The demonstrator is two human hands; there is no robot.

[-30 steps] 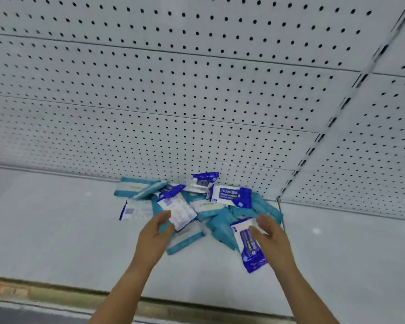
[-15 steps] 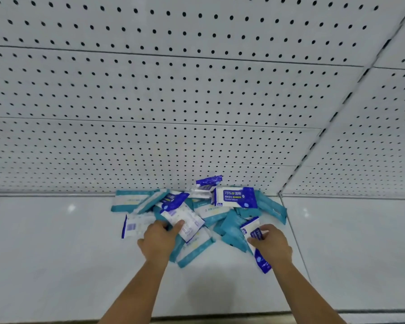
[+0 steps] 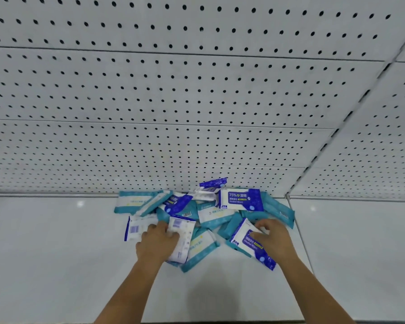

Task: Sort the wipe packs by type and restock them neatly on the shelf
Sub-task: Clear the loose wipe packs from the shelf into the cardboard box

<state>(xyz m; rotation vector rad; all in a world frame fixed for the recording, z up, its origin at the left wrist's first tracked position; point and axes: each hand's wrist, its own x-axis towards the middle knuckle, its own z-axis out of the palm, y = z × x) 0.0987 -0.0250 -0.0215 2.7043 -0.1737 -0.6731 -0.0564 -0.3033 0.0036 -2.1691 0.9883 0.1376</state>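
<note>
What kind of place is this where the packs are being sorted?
Probably a shop's shelving bay: a perforated back panel, a slotted upright, and a white shelf heaped with retail wipe packs. The left hand grips a barcoded pack, the right hand an alcohol-wipe pack.

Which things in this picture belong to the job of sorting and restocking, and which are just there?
Job:
blue packs
teal packs
shelf
left hand, holding a face-down pack
right hand, holding a blue pack

Just there:
pegboard
slotted upright
</note>
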